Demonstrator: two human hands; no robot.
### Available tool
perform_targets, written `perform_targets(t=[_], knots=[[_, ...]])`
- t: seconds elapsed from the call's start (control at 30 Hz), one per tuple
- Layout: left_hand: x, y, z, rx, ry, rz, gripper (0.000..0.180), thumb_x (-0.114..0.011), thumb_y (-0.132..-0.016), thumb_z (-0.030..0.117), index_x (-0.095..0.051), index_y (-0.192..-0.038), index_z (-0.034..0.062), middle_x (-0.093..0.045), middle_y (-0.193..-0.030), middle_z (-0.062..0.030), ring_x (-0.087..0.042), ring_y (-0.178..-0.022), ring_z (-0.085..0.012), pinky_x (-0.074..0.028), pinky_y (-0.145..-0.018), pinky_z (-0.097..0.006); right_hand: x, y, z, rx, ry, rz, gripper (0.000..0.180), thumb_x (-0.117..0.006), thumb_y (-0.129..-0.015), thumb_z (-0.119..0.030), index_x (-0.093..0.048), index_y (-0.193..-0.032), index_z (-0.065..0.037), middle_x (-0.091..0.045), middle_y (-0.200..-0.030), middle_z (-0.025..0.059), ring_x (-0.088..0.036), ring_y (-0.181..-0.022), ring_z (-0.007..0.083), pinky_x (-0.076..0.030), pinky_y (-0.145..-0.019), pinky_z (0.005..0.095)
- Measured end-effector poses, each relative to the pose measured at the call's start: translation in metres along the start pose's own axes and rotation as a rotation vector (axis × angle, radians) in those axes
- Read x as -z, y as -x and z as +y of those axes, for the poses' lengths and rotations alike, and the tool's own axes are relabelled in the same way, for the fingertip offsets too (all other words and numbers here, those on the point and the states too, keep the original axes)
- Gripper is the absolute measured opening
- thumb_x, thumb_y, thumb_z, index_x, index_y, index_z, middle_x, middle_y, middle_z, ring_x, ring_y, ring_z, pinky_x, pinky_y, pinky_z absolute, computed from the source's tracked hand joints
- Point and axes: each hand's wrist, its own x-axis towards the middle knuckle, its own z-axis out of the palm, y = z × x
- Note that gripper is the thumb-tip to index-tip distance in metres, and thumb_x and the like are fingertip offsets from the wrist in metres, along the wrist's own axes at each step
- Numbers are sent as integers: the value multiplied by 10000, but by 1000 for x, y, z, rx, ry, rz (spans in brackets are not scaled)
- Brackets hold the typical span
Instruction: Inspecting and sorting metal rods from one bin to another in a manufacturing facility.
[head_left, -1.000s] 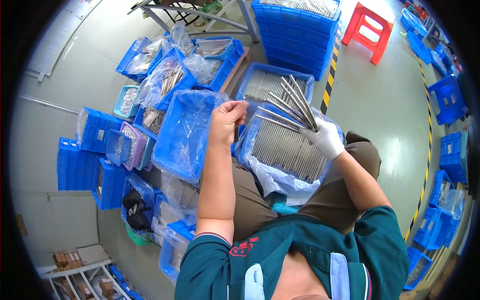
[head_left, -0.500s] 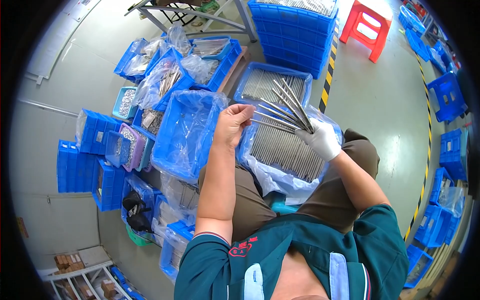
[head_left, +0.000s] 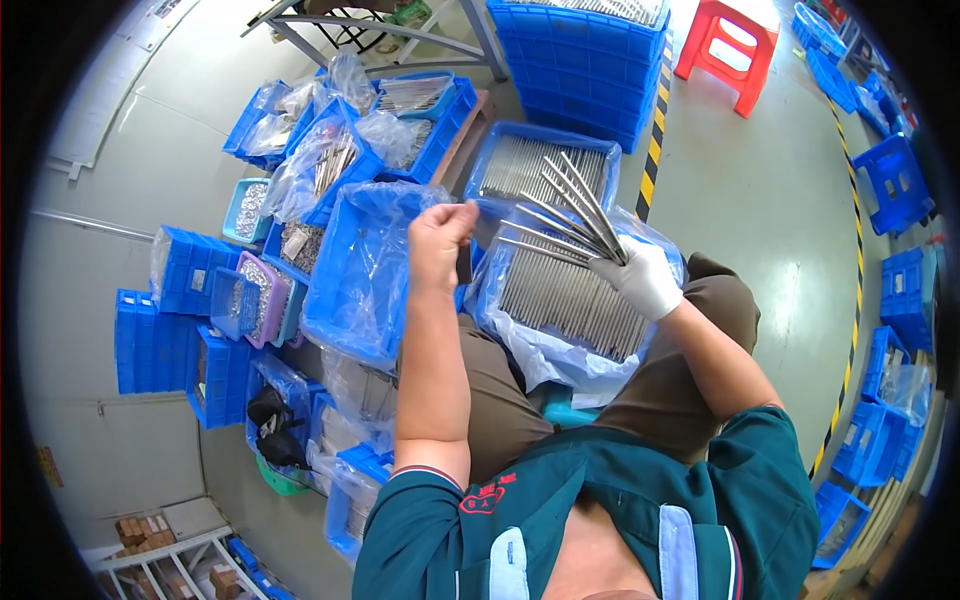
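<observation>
Clock centred on the front crate, 12 pointing away from the person. Person in dark green short-sleeved shirt (head_left: 620,490) is sitting at 6, legs in brown trousers (head_left: 665,400) spreading either side of the crate. That blue plastic crate lined with whitish film (head_left: 488,292) is holding a dense row of slim silver metal rods (head_left: 570,305). Right hand in a white glove (head_left: 645,280), around 2–3 o'clock, is gripping a loose bundle of silver metal rods (head_left: 583,225) by their near ends; the bundle is fanning out toward 9 through 11, hanging above the crate. Bare left hand (head_left: 438,245), around 10, is curling closed, thumb pressing against fingers, well apart from the glove; cannot tell if anything is sitting in the pinch. Blue plastic tub lined with clear film (head_left: 350,300) is lying at 9, just beside the left forearm. Farther out at 9, a purple plastic tray (head_left: 277,310) is holding small shiny pieces. At 12, a second blue crate (head_left: 555,133) is holding more rods; a tall stack of blue crates (head_left: 580,85) is standing behind it. Yellow-and-black striped floor tape (head_left: 650,165) is running past at 1, red plastic stool (head_left: 755,70) standing beyond.
</observation>
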Motion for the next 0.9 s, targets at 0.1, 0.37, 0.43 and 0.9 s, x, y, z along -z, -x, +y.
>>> perform_targets(t=[0.1, 0.37, 0.43, 0.9], knots=[[-8, 6, 5, -73, 148, -47, 98, -695, -801, 104, -651, -828, 20, -619, -735, 1, -534, -650, -52, -417, -610, -181, 2, -1, 4, -37, -4, -44, 259, -673, -783, -274, -610, -835, -28, -596, -722, 192, -595, -683, 349, -462, -606, 370], [-25, 15, -1, -22, 218, -214, 93, -706, -784, 79, -657, -839, 22, -614, -763, 17, -526, -697, -41, -418, -671, -177, -7, -1, 4, -34, 94, -46, 293, -678, -778, -301, -599, -784, -19, -580, -664, 196, -585, -632, 357, -457, -578, 387], [-25, 15, 0, -20, 197, -210, 94, -709, -781, 79, -656, -835, 24, -613, -763, 17, -525, -696, -42, -419, -670, -178, -7, -1, 1, -27, 89, -38, 295, -677, -778, -303, -596, -778, -20, -578, -660, 197, -583, -628, 359, -456, -576, 388], [-27, 18, 1, 46, 36, -375, 108, -713, -759, 38, -657, -846, 7, -613, -735, 2, -525, -661, -48, -412, -618, -184, -1, 1, -7, 41, 93, -53, 291, -657, -794, -310, -592, -774, -27, -584, -647, 181, -590, -611, 345, -456, -573, 392]])
